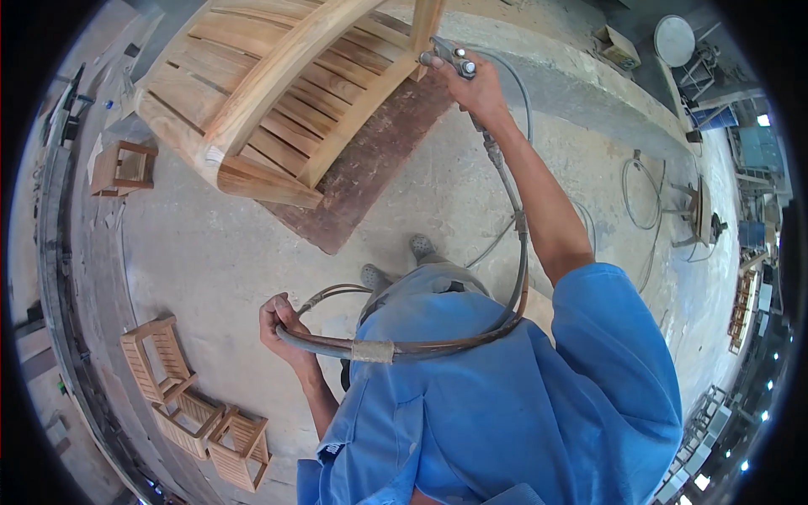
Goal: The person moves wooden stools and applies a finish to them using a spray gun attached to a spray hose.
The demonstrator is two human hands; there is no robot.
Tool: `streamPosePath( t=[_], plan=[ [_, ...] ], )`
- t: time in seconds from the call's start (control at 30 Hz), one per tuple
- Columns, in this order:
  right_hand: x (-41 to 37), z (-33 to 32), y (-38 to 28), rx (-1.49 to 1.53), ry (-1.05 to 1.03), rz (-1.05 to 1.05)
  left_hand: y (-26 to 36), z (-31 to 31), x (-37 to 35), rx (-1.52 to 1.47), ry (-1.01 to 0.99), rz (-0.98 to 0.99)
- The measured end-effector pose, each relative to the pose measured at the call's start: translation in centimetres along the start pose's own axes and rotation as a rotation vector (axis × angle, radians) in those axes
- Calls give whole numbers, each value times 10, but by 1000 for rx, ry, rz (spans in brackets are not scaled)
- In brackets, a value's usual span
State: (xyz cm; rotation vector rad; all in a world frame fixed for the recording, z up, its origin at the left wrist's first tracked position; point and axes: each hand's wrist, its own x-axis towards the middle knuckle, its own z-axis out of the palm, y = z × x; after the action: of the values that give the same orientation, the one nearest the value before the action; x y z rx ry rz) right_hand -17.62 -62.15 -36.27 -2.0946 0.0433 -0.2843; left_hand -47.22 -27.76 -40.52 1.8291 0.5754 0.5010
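Observation:
My right hand point(478, 88) is closed around a metal spray gun point(459, 61), held up at the near right corner of a slatted wooden bench point(337, 93). Hoses run from the gun down past my forearm and loop across my front. Lower left, my left hand point(284, 326) is wrapped round the bend of the hose point(429, 345), which has tape bound about it. The bench has a curved armrest and a slatted seat and back. It rests on a dark reddish-brown board point(337, 219). The gun's nozzle tip is hard to make out.
Small slatted wooden chairs point(198, 421) stand at the lower left, and a small wooden stool point(123, 168) at the far left. A low concrete ledge point(581, 93) runs behind the bench. Coiled hose point(641, 198) lies on the floor at the right, near a stand point(700, 212).

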Motion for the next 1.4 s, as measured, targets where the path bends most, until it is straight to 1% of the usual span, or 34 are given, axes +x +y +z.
streamPosePath(
  t=[0.1,0.2,0.23,0.3,0.43,0.5,0.53,0.57,0.6,0.67,0.7,0.73,0.8,0.9,0.97,1.0,1.03,1.1,1.13,1.23,1.33,1.4],
  plan=[
    [-17,-20,-2,-7,-49,174,4,7,3,41,-38,6],
    [-25,-25,-1,62,-24,92,5,11,4,28,-61,25],
    [-23,-24,1,23,5,67,4,11,4,17,-65,33],
    [-12,-16,8,-45,64,15,2,9,3,27,-43,26],
    [20,12,11,-45,102,-99,9,-3,-2,45,-16,70],
    [33,30,6,-46,131,-140,5,-8,-5,37,27,14],
    [35,37,-3,-16,106,-122,5,-11,-7,33,49,-16],
    [38,41,-14,15,80,-103,12,-18,-11,140,-1,-106],
    [39,43,-18,48,53,-85,14,-22,-12,178,-114,-57],
    [45,56,-1,-77,179,-236,18,-32,-11,252,-337,37],
    [46,57,-5,-140,242,-315,21,-34,-8,270,-517,27],
    [43,55,-6,-24,165,-263,36,-43,-6,430,-696,-108],
    [29,43,-6,202,10,-157,49,-49,11,288,-1024,-29],
    [15,33,15,282,3,-148,91,-23,32,-70,-783,-26],
    [6,17,15,296,-21,-58,93,16,68,201,-426,210],
    [4,11,17,303,-33,-14,91,41,87,127,-263,236],
    [3,8,23,322,-17,-62,86,65,105,51,-101,264],
    [7,0,34,357,30,-163,69,95,142,43,-46,388],
    [6,-6,36,332,23,-189,68,105,154,32,-20,454],
    [1,-31,35,222,26,-283,70,112,157,-104,15,384],
    [7,-47,22,69,22,-397,80,110,184,-88,87,386],
    [23,-55,6,-39,3,-468,100,105,208,-133,106,288]
  ],
)
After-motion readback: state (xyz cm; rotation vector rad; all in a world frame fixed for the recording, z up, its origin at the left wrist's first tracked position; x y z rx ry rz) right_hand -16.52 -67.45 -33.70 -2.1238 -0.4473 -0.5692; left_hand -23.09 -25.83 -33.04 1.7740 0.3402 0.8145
